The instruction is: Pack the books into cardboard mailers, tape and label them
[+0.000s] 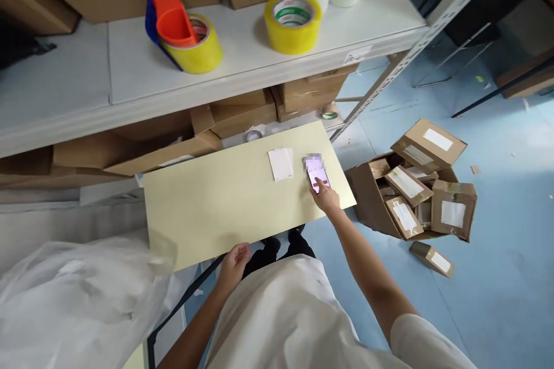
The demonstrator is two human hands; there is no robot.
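Shelving (259,78) at twelve o'clock carries tape rolls (293,22) above a pale board (225,202). At nine o'clock lies a plastic bag (73,300). The left hand (234,262), loosely curled, grips the board's near edge. A white card (280,164) sits beside the phone (318,176), which the right hand (326,199) taps with one finger, holding nothing. Parcels (415,196) crowd three o'clock. Screen work seems underway; steady fingertip placement matters.

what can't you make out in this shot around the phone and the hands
Head view only:
- phone screen: top part blurred.
- white card: print too small.
- left hand fingers: curled at the board edge, grip hidden.
- parcel labels: too small.
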